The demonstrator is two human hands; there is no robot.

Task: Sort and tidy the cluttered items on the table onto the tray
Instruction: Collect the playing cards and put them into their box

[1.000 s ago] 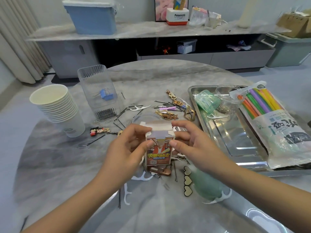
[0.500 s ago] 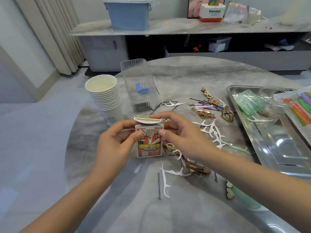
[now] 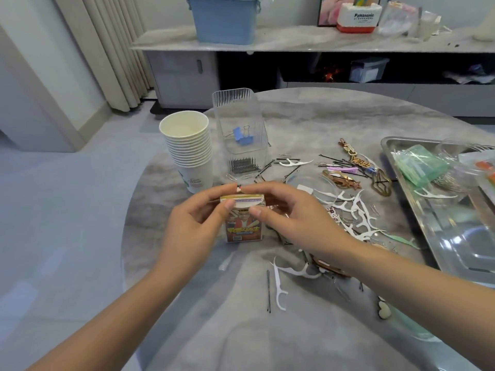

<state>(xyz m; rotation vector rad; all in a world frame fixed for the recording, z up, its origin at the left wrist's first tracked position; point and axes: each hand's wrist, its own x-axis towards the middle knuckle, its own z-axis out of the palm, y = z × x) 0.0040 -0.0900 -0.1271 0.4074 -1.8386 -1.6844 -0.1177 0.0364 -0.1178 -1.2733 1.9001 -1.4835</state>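
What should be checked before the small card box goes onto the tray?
1. Grip: left hand and right hand both hold the card box near its top: ok.
2. Box flap shut: looks pressed down, seam partly hidden by thumbs: cannot tell.
3. Free space on tray: bare metal at the near part: ok.
4. Path to the tray: floss picks and hair clips lie between, low on the table: ok.
5. Tray's far end: green pack already sits there: not ok for placing.
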